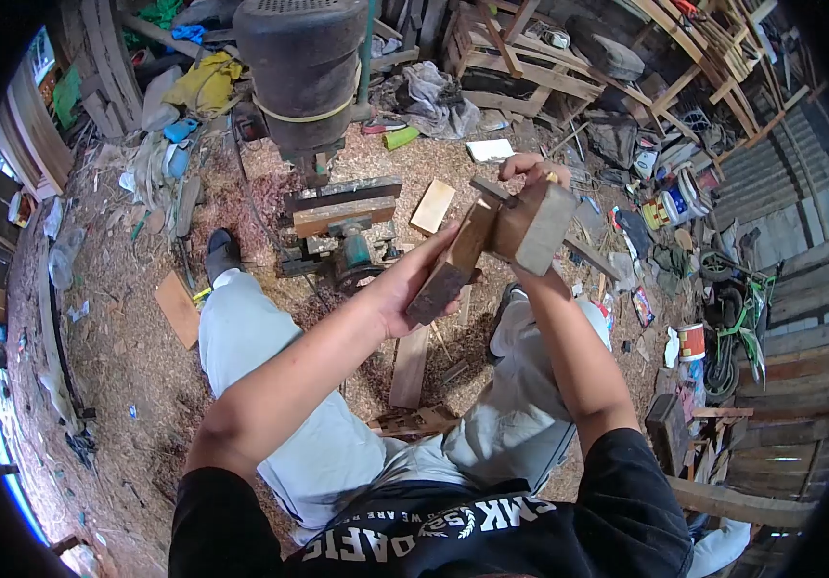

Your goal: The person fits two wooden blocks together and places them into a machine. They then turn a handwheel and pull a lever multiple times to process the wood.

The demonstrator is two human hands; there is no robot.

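Note:
My left hand (398, 294) is wrapped round the lower part of a dark wooden piece (441, 281), which slants up to the right. My right hand (522, 166) grips a squarish wooden block (543, 231) with a narrow bar (591, 258) sticking out on both sides. Its fingers show above the block, while much of the palm is hidden behind it. The upper end of the dark piece meets or overlaps the block's left side; whether they touch is unclear. Both hands are raised above the shavings-covered ground between my knees.
A drill-like machine (301, 67) stands ahead, with a vise (352, 217) below it. A light wood piece (433, 206) and a board (409, 368) lie on the ground. Another board (178, 308) is beside my left leg. Paint buckets (665, 209) and a green bike (744, 328) are at right.

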